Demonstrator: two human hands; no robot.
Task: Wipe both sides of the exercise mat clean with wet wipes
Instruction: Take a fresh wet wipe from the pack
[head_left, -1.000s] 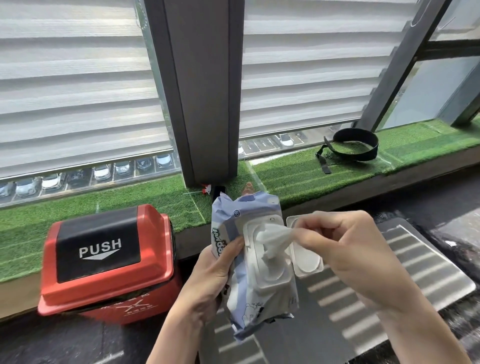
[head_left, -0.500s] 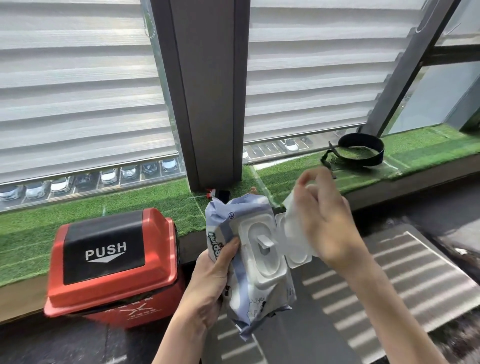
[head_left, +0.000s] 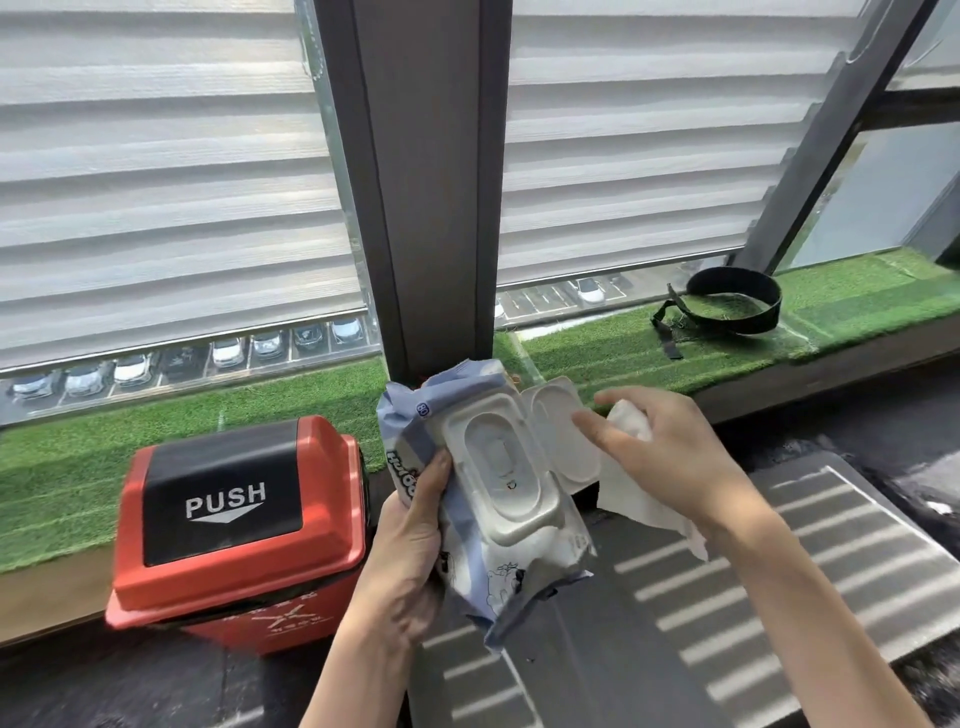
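While gripping the wipes pack (head_left: 498, 488) with the left hand (head_left: 410, 545) and clutching a wet wipe (head_left: 641, 501) in the right hand (head_left: 670, 457), touching the open lid (head_left: 558, 431). Seemingly closing up; next, snap shut, then wipe the exercise mat (head_left: 779, 571) lying below.

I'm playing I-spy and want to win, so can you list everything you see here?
wipes pack: 1, blue and white, held up mid-frame
lid: 1, white, open on the pack's right
wipe: 1, white, hanging right of the pack
exercise mat: 1, grey, floor, lower right
bin: 1, red with black PUSH flap, floor, left
fake grass: 1 strip, green, along the window ledge
strap: 1, black, looped on the grass, right
blinds: 2 wide, pale grey, over the windows
pillar: 1, dark, between the blinds
cars: several, white and dark, outside below the blinds
left hand: 1, grips the pack
right hand: 1, holds the wipe
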